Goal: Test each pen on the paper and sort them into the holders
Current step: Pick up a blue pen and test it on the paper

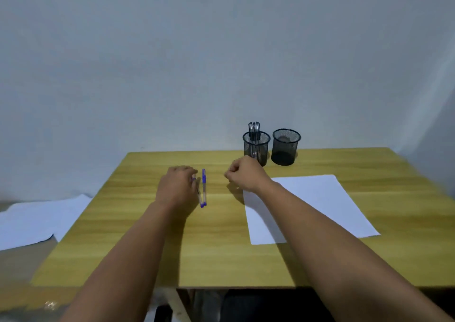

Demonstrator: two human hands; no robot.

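Left hand: the left hand [177, 186] lay palm down over the bench, about midway between its near and far edges and left of centre, with the fingers curled down onto a pen at its right side; whether it truly gripped that pen or only touched it could not be told.
Right hand: the right hand [243, 174] was held near the far half of the bench, loosely fisted, fingertips drawn together; nothing could be seen in it, and whether it pinched anything small could not be told.
Blue pens: two blue pens [203, 188] lay side by side just right of the left hand, long axes running from the near edge toward the far edge, almost parallel; the right one showed a blue cap at its far end and a blue tip at its near end, while the left one was partly hidden under the fingers.
Paper: a white sheet of paper [320, 198] lay flat on the right half of the bench, turned slightly, with the right forearm crossing its near left corner.
Left holder: a black mesh holder [256, 147] stood near the far edge, just beyond the right hand, with several dark pens [254, 128] standing upright in it.
Right holder: a second black mesh holder [285, 147] stood just beside the first, apart from it.
Bench: the wooden bench [147, 248] stood against a pale wall.
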